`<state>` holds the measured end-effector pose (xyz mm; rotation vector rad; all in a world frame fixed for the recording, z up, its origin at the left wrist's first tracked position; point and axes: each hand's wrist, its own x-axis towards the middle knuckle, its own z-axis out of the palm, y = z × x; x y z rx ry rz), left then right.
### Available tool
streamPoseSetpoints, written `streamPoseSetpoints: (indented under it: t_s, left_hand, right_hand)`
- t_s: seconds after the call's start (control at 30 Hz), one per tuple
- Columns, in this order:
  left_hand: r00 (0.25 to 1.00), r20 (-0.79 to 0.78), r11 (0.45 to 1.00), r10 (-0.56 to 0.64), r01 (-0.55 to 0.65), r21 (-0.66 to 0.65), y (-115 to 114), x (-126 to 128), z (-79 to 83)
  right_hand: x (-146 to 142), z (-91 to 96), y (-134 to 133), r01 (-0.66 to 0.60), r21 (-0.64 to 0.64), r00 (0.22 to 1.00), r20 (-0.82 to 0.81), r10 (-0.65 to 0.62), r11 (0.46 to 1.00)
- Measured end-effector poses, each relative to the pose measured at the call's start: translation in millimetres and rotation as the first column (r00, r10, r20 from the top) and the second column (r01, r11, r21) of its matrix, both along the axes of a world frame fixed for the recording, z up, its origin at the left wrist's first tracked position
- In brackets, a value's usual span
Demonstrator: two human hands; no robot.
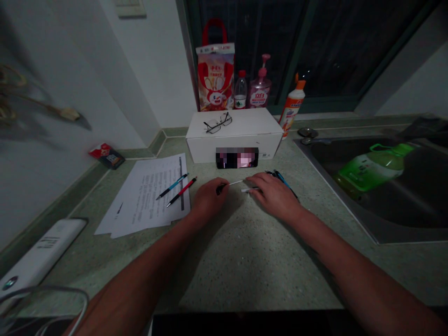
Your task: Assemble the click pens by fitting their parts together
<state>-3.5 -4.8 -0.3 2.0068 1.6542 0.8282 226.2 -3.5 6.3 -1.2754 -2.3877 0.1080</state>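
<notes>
My left hand [208, 198] rests on the speckled green countertop [245, 266], its fingers pinching a dark pen end [220, 188] with a thin white rod [235, 183] sticking out toward my right hand. My right hand [275, 196] lies close by, its fingertips on a small white strip [249, 189]. Just past those fingers lie several dark and blue pens [280, 179], partly hidden by the hand. To the left of my left hand, a blue pen [172, 185] and a red pen [181, 192] lie on printed papers [143, 196].
A white box [234, 135] with eyeglasses [217, 123] on top stands ahead, a phone [237, 157] leaning against it. Behind it stand bottles and a bag [215, 77]. A steel sink [371, 186] holding a green bottle [376, 168] lies right; a white power bank [42, 252] lies left.
</notes>
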Motion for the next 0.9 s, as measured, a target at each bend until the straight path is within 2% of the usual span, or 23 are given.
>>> streamPoseSetpoints:
  t_s: [0.1,0.23,0.3,0.43,0.5,0.7,0.9]
  left_hand:
    - [0.989,0.004,0.989,-0.145,0.144,0.030,-3.8,3.7,-2.0]
    - [0.961,0.007,0.960,-0.278,0.277,0.023,-8.3,6.9,-4.6]
    - [0.966,0.002,0.966,-0.257,0.257,0.008,-7.5,5.9,-4.5]
    - [0.994,-0.015,0.994,-0.104,0.103,-0.047,-1.6,0.9,-2.4]
    - [0.997,-0.026,0.996,-0.071,0.069,-0.057,-0.1,-0.2,-1.6]
    - [0.984,-0.058,0.985,-0.171,0.169,-0.036,-4.6,2.9,-0.2]
    - [0.982,-0.164,0.993,-0.096,0.082,-0.087,-4.3,2.2,1.2]
  right_hand:
    - [-8.5,3.2,-6.3,-0.061,-0.019,0.997,-0.055,0.060,0.998]
    - [-13.0,2.8,-8.4,-0.067,-0.071,0.998,0.002,0.068,0.995]
    - [-8.2,2.8,-6.3,-0.030,-0.066,0.999,0.013,0.031,0.997]
    - [8.2,4.7,-1.1,0.077,-0.047,0.996,0.043,-0.075,0.996]
    - [12.8,5.8,-0.2,0.102,-0.047,0.994,0.048,-0.099,0.994]
    - [6.4,7.8,-3.5,0.046,-0.095,0.999,0.019,-0.045,0.994]
    - [21.9,10.1,1.7,0.106,-0.075,0.992,0.071,-0.101,0.992]
